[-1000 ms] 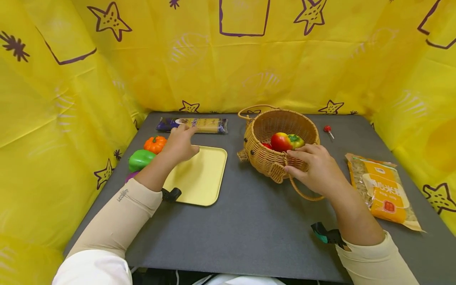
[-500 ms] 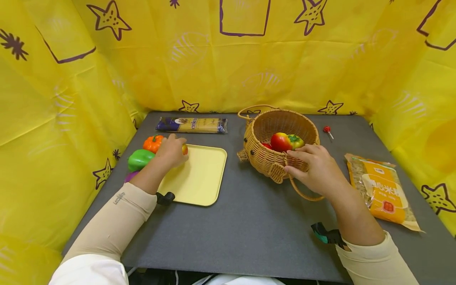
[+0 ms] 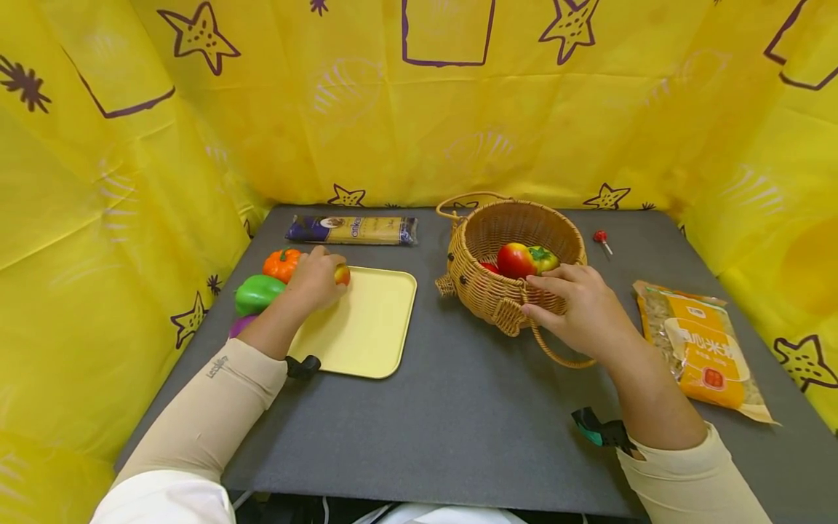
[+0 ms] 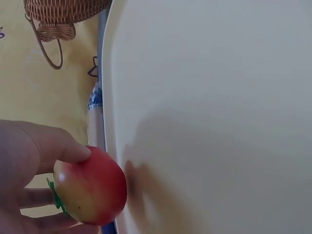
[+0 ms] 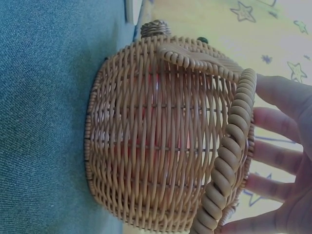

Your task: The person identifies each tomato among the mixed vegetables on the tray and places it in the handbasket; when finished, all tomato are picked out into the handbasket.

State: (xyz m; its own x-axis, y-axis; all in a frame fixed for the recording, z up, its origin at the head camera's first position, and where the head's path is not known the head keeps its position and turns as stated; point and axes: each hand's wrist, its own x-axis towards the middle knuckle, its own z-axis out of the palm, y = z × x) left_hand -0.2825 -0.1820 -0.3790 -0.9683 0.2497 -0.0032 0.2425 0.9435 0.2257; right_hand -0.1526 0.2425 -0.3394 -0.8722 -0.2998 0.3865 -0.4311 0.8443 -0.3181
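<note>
My left hand (image 3: 316, 278) holds a red-and-yellow toy fruit with a green leafy top (image 4: 92, 187) between thumb and fingers. The fruit is at the far left corner of the pale yellow tray (image 3: 366, 327); whether it touches the tray is hard to tell. Right of the tray stands a wicker basket (image 3: 484, 291). My right hand (image 3: 579, 309) grips the basket's near rim, with the thumb outside and the fingers over the edge. Inside the basket lie a red-and-yellow fruit (image 3: 513, 260), a green-and-yellow pepper (image 3: 543, 260) and something red, partly hidden.
Left of the tray lie an orange pumpkin (image 3: 281, 264), a green bell pepper (image 3: 258, 294) and a purple thing (image 3: 241, 325), partly covered by my forearm. Behind the tray is a pasta pack (image 3: 353, 230). A lollipop (image 3: 601, 237) and an orange snack bag (image 3: 707, 353) lie at right.
My left hand has moved left and lower, from over the tray's back edge to its far left corner, and the fruit in it has come into sight. My right hand stays on the basket.
</note>
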